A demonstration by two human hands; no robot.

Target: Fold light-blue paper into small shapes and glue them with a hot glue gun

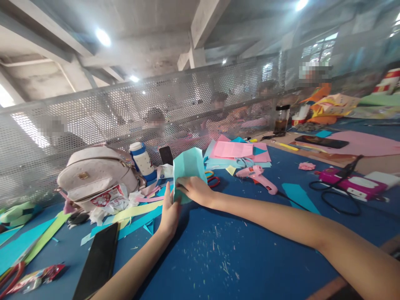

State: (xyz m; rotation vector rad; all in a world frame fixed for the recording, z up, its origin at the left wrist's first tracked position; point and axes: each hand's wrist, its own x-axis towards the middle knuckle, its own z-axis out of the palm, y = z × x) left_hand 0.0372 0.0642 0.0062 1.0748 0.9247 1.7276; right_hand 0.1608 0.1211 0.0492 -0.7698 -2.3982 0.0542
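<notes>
A light turquoise sheet of folded paper (190, 161) stands upright above the blue table, creased along its length. My left hand (169, 214) grips its lower left edge, thumb pointing up along the side. Across its lower front lies my right hand (195, 189), fingers curled against the paper. Behind the paper, red and yellow scissor handles (213, 180) show in part. To the right of my right hand a pink hot glue gun (258, 177) rests on the table. Left of my left hand are turquoise and yellow paper strips (137, 211).
A pale backpack (96, 171), a bottle (142, 160) and a perforated metal screen (175, 96) stand beyond. A black phone (98, 258) lies near left. At right are pink paper sheets (234, 148), a magenta power strip (353, 183) and a dark cable. People sit behind the screen.
</notes>
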